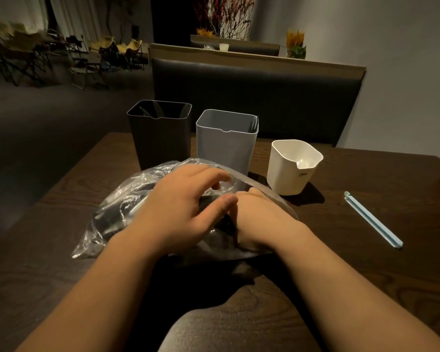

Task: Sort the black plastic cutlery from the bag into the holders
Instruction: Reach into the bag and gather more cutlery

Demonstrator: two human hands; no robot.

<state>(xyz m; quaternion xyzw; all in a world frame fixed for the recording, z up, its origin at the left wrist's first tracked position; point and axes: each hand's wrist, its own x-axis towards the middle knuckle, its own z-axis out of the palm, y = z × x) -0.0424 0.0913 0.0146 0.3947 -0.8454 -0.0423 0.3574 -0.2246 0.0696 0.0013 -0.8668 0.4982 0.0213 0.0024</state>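
Sorting barely begun; stock remains bagged.

Your left hand rests on top of the clear bag, fingers loosely spread and clasping nothing I can see. Your right hand reaches into the bag's mouth with its fingers hidden, so its grip cannot be judged. The black cutlery lies inside the bag on the table, just in front of the holders. The white holder shows bare. A dark sliver at the grey holder rim may be a piece. The black holder is too dark to read. Nearly all remains.
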